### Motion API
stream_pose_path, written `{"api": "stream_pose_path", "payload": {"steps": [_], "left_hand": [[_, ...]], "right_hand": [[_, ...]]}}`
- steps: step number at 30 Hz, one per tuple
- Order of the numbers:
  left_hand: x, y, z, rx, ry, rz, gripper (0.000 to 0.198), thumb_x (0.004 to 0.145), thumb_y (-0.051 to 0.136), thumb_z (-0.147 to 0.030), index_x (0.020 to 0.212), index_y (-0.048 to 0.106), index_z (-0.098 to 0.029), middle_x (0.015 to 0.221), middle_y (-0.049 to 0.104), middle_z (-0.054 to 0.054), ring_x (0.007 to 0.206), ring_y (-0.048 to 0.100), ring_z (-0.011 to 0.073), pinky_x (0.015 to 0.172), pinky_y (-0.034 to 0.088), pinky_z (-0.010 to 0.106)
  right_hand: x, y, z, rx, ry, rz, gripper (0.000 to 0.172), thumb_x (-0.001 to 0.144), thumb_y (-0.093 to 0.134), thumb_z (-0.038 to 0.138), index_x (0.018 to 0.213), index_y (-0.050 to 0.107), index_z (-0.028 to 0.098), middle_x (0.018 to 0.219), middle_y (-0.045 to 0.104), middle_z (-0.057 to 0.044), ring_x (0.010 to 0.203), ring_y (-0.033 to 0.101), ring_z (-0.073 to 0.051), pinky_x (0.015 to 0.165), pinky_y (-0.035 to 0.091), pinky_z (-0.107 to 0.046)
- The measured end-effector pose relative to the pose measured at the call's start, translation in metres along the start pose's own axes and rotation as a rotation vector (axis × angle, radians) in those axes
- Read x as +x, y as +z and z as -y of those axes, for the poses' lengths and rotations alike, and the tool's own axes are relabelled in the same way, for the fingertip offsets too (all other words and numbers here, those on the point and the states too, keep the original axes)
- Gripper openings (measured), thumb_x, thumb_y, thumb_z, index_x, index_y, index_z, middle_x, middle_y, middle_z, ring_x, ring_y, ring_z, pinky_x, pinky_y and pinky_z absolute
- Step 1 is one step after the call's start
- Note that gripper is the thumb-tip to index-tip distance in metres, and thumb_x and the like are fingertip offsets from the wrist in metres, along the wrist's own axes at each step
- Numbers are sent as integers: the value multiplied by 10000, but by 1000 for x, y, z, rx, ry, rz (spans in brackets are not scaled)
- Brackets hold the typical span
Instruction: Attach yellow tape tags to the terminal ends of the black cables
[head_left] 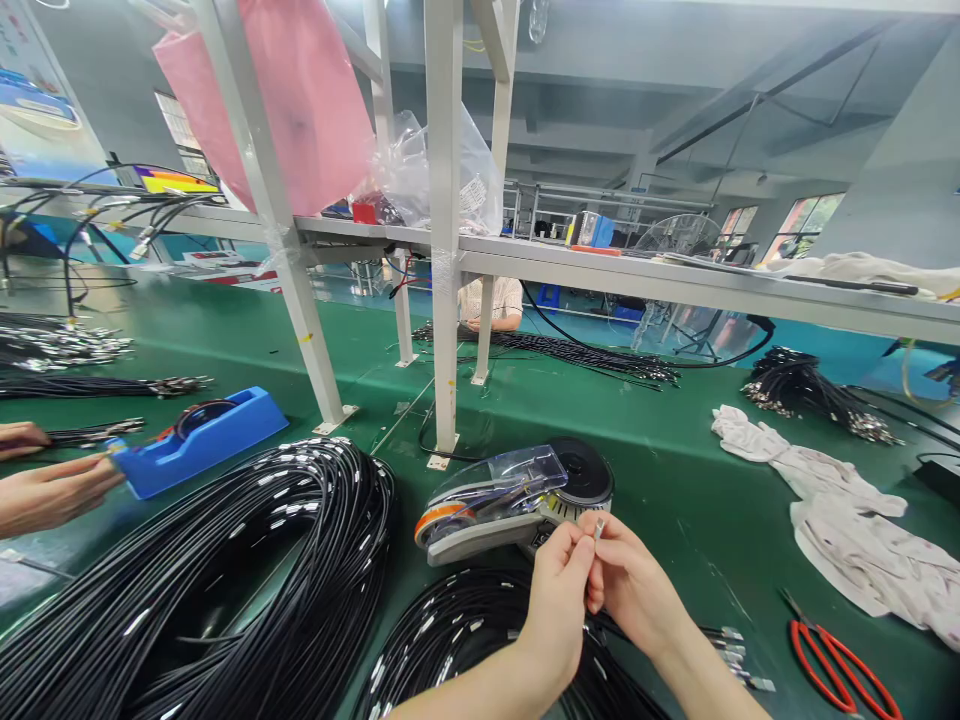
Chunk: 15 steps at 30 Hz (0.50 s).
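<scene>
My left hand (559, 585) and my right hand (628, 580) meet low in the middle of the view, fingers pinched together around a thin cable end with a small metal tip (598, 527). They hover just in front of a grey automatic tape dispenser (499, 500) with a clear cover. Below my wrists lies a coil of black cables (465, 630) with metal ends. A larger coil of black cables (225, 580) rests to the left on the green bench (660, 470).
Another person's hands (52, 485) work at the far left by a blue tape dispenser (199, 435). White rags (847, 520) and red-handled scissors (840, 655) lie at the right. White frame posts (444, 300) and a shelf stand behind; more cable bundles (810, 390) sit farther back.
</scene>
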<state>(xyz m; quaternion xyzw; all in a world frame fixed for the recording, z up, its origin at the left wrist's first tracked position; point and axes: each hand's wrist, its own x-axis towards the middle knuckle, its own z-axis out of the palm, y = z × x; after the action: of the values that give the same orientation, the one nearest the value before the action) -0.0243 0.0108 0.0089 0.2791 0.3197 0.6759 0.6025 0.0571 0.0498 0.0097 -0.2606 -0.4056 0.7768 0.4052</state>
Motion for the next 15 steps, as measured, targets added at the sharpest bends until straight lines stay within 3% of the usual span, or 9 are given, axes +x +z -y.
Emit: {"api": "stream_pose_path", "payload": {"steps": [3,6,8,10,13,15], "left_hand": [[-2,1,0,13,-5,-11,312,751,562,-433,641,431,-172,440,367,-73,389,266,50,400,187,202],[-8,4,0,79,-7,42,287,763,525,-431,653,438,-181,439,395,-63,375,282,57,397,212,207],[-16,8,0,198,-50,185,272,753,521,-421,638,453,-184,424,408,-49,362,305,68,396,239,220],[-25,11,-3,331,-115,367,233,719,546,-389,619,488,-186,435,423,-26,374,344,88,408,272,242],[-39,16,-15,483,-163,571,130,695,538,-290,632,581,-185,517,462,10,457,408,123,455,299,271],[-45,18,-22,569,-149,588,140,691,515,-234,658,641,-182,551,469,16,494,406,128,472,286,270]], "right_hand": [[2,-5,2,35,24,39,160,621,553,178,780,561,192,433,521,44,302,418,-105,323,371,-212],[10,-13,-2,-53,-28,-48,155,591,577,196,746,583,190,580,569,24,420,491,-106,424,417,-225],[17,-16,-11,-168,-38,-109,90,622,624,241,637,578,165,525,541,23,441,492,-102,453,406,-219],[23,-15,-22,-240,-28,-134,187,670,648,309,603,579,148,442,506,32,386,459,-92,409,356,-207],[27,-4,-35,-324,-65,-209,279,719,633,408,799,619,141,439,544,34,335,433,-82,371,299,-190],[27,7,-37,-383,-91,-268,374,719,622,455,921,603,141,447,565,32,326,438,-86,363,290,-187]]}}
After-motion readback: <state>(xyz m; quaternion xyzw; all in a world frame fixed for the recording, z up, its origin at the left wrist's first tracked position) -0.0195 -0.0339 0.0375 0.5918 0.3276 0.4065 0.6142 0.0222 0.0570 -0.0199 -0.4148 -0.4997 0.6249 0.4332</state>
